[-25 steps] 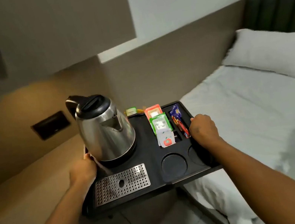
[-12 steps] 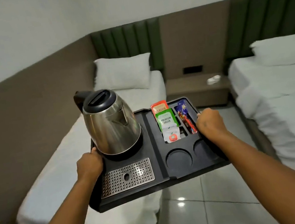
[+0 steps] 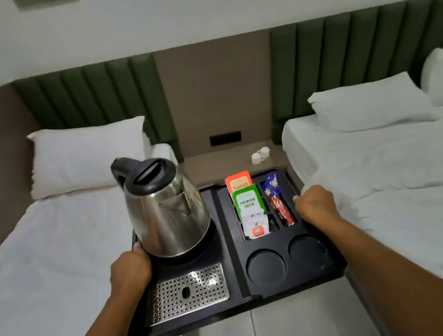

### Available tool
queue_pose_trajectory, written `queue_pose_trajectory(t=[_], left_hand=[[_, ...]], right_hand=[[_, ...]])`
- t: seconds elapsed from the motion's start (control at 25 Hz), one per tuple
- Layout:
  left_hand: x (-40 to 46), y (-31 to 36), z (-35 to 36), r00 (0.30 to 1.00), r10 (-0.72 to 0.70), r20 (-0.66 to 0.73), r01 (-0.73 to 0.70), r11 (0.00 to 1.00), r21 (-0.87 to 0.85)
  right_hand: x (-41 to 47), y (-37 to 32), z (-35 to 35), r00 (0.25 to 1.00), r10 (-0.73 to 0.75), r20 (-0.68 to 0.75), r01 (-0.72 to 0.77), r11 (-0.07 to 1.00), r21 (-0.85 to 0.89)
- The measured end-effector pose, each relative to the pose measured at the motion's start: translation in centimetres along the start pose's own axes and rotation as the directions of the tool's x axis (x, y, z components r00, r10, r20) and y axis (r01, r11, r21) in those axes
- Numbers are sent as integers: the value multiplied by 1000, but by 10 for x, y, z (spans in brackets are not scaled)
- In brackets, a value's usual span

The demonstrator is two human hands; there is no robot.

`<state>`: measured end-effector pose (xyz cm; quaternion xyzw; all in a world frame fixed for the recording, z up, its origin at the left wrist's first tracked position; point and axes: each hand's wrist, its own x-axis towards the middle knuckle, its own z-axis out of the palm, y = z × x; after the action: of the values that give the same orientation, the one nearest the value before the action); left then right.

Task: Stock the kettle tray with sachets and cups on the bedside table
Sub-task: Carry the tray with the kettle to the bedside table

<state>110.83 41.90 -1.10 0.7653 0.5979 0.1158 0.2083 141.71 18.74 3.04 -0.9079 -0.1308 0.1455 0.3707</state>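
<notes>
While both hands are carrying the tray (image 3: pixel 238 308) down the aisle, the view is now facing the bedside table (image 3: pixel 225 161) squarely; a second ago it was pointing at a side wall and one bed. That suggests the person is lining up to set the tray down there.

Left hand (image 3: pixel 129 271) is wrapping closed around the tray's left edge, just beside the kettle (image 3: pixel 165 206). Right hand (image 3: pixel 316 204) is closing its grip over the right edge, knuckles up. Tray is hanging in the air between the two beds, above the floor.

Contents:
- Kettle is sitting upright on its base, drip grille (image 3: pixel 187 293) in front of it.
- Sachets (image 3: pixel 248 203) are standing in the slotted compartments: orange at the back, green in front, white nearest.
- Stick packets (image 3: pixel 277 202), red and blue, are lying in the narrow slot to the right.
- Two round cup wells (image 3: pixel 266 267) are sitting empty.

Cups (image 3: pixel 260 154), white, are waiting on the table, well apart from the tray. Judgement: sachets look stocked, cups not yet.
</notes>
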Motion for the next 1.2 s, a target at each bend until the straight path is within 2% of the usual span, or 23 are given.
queue_pose_trajectory(t=[0.12, 0.2, 0.4, 0.52, 0.64, 0.76, 0.92, 1.0, 1.08, 1.2], left_hand=[[135, 62, 56, 996, 73, 42, -76, 996, 56], [205, 101, 82, 995, 87, 57, -91, 993, 77], [358, 200, 136, 994, 110, 27, -111, 993, 31], [458, 246, 182, 993, 117, -2, -116, 993, 34], [572, 280, 245, 998, 63, -10, -62, 998, 11], [672, 292, 322, 999, 33, 11, -33, 999, 2], [795, 282, 437, 998, 12, 63, -18, 995, 93], [841, 278, 485, 994, 46, 101, -62, 985, 164], [883, 274, 534, 985, 109, 133, -139, 962, 237], [931, 271, 589, 954, 203, 221, -281, 862, 422]], right_hand=[[127, -30, 31, 999, 34, 28, -35, 999, 23], [201, -46, 52, 993, 109, 44, -111, 993, 50], [372, -94, 99, 961, 259, 101, -272, 951, 150], [492, -121, 146, 951, 279, 130, -293, 950, 104], [621, -142, 210, 940, 301, 164, -314, 948, 60], [734, -150, 283, 944, 284, 170, -292, 956, 26], [865, -126, 396, 911, 369, 184, -371, 928, -21], [913, -102, 447, 896, 381, 229, -367, 925, -102], [949, -82, 491, 893, 409, 189, -388, 911, -136], [987, -62, 541, 904, 387, 183, -359, 918, -169]])
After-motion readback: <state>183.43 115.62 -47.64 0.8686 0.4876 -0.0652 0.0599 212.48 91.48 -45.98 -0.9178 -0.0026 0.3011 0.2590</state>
